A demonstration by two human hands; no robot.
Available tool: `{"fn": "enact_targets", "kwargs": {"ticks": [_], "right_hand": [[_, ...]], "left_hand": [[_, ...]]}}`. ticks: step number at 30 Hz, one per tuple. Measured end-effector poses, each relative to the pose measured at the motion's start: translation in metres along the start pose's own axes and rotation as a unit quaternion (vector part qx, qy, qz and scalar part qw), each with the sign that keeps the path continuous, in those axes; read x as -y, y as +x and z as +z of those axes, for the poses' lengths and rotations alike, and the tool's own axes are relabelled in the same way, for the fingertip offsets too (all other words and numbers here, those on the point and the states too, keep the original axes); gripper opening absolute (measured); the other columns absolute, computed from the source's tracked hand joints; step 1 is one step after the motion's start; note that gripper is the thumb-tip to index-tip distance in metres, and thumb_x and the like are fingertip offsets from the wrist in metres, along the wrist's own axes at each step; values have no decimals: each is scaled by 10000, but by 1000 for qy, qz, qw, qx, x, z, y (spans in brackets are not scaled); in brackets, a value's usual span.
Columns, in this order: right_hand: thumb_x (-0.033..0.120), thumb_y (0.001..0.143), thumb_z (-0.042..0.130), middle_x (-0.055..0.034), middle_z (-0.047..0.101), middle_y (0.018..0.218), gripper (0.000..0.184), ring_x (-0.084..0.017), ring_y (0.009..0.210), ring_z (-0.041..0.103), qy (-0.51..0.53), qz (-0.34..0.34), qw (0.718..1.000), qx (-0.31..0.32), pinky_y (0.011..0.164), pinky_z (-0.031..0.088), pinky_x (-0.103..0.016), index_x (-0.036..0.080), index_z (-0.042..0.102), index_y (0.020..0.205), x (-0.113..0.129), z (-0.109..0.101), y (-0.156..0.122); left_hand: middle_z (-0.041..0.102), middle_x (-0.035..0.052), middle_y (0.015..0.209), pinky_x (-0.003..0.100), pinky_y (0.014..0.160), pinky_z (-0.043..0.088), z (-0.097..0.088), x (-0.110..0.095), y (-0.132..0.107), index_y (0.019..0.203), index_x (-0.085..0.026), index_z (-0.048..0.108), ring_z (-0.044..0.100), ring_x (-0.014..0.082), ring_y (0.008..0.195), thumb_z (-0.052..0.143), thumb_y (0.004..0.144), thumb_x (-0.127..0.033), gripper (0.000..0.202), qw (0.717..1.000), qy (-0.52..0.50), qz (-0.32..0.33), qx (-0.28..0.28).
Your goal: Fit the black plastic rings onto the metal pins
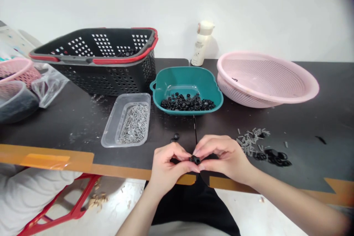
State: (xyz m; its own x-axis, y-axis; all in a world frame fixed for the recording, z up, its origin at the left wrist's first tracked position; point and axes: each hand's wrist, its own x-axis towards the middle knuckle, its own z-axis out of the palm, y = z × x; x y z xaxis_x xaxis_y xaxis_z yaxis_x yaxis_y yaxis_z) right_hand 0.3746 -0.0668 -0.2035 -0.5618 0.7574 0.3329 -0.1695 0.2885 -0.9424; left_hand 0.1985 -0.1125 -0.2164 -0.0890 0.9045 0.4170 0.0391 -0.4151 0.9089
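Note:
A small black plastic part (195, 160) is pinched between the fingertips of both hands, just above the table's front edge. My left hand (172, 162) closes on it from the left, and my right hand (222, 156) from the right. The fingers cover much of the part, so its full shape is hidden. Beyond my left hand lie loose black pieces (176, 136). To the right of my right hand are a scatter of small metal pins (249, 142) and a heap of black round parts (273, 157).
A teal basin (186, 75) holds many small black parts. Beside it stand a clear tray (111, 129) of metal pins, a black basket (116, 77) with red handles and a pink colander (265, 97). A cream bottle (199, 46) stands behind. A person's leg (33, 195) shows at lower left.

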Motion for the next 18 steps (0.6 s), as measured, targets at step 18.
{"fn": "enact_targets", "kwargs": {"ticks": [18], "right_hand": [[121,679,838,-36,753,767,251,-129,637,688,-27,-32,999,-32,583,552,-206,252,791,888,-1,3,-2]], "left_hand": [[575,-36,515,157,468,398,2,1,3,553,-150,593,507,61,470,843,659,-333,328,999,-38,-28,27]]}}
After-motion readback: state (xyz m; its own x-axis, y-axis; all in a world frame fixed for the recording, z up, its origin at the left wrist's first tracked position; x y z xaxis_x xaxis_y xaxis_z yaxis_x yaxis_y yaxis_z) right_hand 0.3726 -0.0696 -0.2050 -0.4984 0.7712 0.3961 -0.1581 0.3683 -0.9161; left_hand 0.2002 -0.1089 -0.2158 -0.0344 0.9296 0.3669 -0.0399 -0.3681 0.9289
